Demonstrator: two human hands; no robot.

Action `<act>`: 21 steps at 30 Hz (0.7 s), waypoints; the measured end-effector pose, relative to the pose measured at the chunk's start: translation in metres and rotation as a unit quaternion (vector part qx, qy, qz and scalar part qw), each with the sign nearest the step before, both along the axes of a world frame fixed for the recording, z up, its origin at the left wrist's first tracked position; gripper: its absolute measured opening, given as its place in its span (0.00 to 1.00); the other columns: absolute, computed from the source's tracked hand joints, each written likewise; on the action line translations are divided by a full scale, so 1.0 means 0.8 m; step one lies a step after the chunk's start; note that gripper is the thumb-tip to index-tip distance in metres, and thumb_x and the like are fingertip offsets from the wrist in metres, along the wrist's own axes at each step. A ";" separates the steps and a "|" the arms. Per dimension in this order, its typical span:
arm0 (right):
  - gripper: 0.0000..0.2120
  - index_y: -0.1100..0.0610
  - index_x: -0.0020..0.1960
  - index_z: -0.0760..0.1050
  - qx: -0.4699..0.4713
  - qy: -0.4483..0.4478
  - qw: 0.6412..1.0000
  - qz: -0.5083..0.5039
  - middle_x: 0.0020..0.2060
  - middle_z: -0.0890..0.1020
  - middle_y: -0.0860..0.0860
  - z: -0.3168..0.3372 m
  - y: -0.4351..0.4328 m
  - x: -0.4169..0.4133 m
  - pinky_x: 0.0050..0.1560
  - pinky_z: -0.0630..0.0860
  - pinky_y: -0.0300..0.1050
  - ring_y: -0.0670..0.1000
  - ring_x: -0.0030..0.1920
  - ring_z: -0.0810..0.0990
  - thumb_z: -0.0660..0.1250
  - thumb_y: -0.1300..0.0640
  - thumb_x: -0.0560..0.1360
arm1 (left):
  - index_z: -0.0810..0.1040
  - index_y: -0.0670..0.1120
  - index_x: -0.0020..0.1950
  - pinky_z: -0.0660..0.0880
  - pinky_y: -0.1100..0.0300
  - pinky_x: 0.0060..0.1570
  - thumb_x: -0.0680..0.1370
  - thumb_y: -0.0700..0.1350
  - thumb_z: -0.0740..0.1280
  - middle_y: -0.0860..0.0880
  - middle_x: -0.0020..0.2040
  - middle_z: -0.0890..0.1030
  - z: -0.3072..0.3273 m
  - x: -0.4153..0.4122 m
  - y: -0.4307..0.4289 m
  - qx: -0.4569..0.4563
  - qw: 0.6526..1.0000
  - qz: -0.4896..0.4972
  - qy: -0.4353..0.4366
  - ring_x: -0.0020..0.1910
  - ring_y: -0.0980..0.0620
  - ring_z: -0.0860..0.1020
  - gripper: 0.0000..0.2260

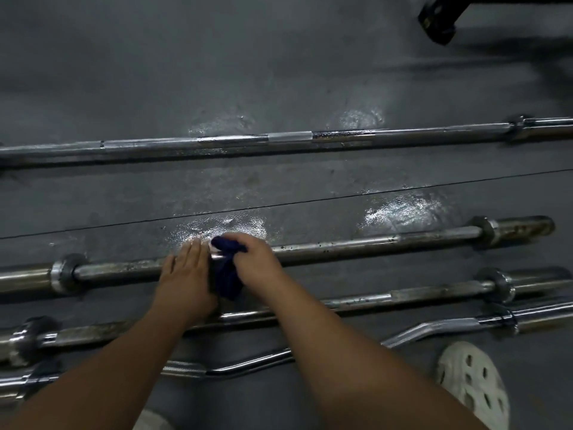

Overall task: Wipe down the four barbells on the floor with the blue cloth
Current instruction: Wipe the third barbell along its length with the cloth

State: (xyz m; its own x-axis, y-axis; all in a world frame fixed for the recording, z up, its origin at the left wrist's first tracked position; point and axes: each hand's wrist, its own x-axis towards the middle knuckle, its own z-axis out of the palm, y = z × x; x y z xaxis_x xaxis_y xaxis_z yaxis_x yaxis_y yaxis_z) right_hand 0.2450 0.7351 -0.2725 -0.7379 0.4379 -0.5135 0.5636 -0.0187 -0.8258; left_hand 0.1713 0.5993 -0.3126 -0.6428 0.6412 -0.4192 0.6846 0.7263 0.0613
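Four barbells lie side by side across the grey floor. The far barbell (pixel 279 141) is longest. The second barbell (pixel 356 248) is spotted with rust. On its middle, my right hand (pixel 255 260) grips the dark blue cloth (pixel 228 274), which is wrapped around the shaft and hangs down on the near side. My left hand (pixel 186 274) rests on the same shaft just left of the cloth, fingers straight. A third straight barbell (pixel 403 297) lies nearer, partly under my forearms. Nearest is a curved chrome curl bar (pixel 434 328).
Wet shiny patches (pixel 403 209) mark the floor between the far and second barbells. A thin dark seam (pixel 310 200) crosses the floor. A black piece of equipment (pixel 440 17) stands at the top right. My white perforated shoe (pixel 471 386) is at the bottom right.
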 end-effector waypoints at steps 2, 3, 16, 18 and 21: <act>0.26 0.51 0.57 0.79 -0.062 0.015 0.993 -0.095 0.52 0.83 0.51 0.013 0.008 0.009 0.53 0.76 0.42 0.51 0.53 0.80 0.54 0.72 0.70 | 0.48 0.44 0.81 0.49 0.46 0.76 0.74 0.55 0.66 0.45 0.82 0.49 0.021 0.002 0.001 0.000 1.000 -0.004 0.002 0.80 0.46 0.48 0.42; 0.26 0.49 0.57 0.80 -0.074 0.016 0.990 -0.118 0.50 0.82 0.51 0.020 0.011 0.015 0.50 0.76 0.43 0.52 0.51 0.80 0.54 0.71 0.71 | 0.47 0.45 0.81 0.48 0.46 0.77 0.74 0.53 0.66 0.46 0.82 0.47 0.034 0.002 0.002 -0.001 1.000 -0.004 0.006 0.80 0.46 0.47 0.42; 0.24 0.49 0.66 0.75 0.078 0.148 0.980 -0.106 0.49 0.81 0.47 0.235 -0.032 0.071 0.45 0.73 0.35 0.47 0.47 0.79 0.55 0.68 0.77 | 0.39 0.46 0.81 0.43 0.49 0.78 0.76 0.48 0.61 0.48 0.81 0.39 0.288 0.033 -0.031 0.085 0.988 0.039 0.126 0.80 0.48 0.40 0.41; 0.24 0.48 0.67 0.74 0.092 0.164 0.977 -0.097 0.49 0.81 0.45 0.249 -0.038 0.081 0.44 0.72 0.34 0.45 0.47 0.78 0.55 0.67 0.78 | 0.38 0.46 0.81 0.42 0.49 0.78 0.75 0.47 0.60 0.48 0.81 0.39 0.302 0.047 -0.045 0.083 0.987 0.045 0.132 0.80 0.49 0.40 0.41; 0.24 0.50 0.68 0.74 0.103 0.181 0.973 -0.098 0.57 0.79 0.48 0.251 -0.038 0.096 0.47 0.69 0.33 0.44 0.49 0.77 0.55 0.68 0.78 | 0.38 0.46 0.81 0.42 0.48 0.78 0.76 0.46 0.61 0.47 0.81 0.37 0.312 0.065 -0.060 0.044 0.989 0.019 0.137 0.80 0.49 0.39 0.41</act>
State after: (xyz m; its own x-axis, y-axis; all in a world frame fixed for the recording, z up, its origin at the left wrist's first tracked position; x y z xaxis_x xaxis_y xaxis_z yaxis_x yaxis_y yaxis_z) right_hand 0.3221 0.7049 -0.0714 -0.7460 0.6546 -0.1219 0.2380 0.0912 -0.9670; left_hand 0.2232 0.5515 -0.0634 -0.7490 0.6406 -0.1691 0.6564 0.7521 -0.0585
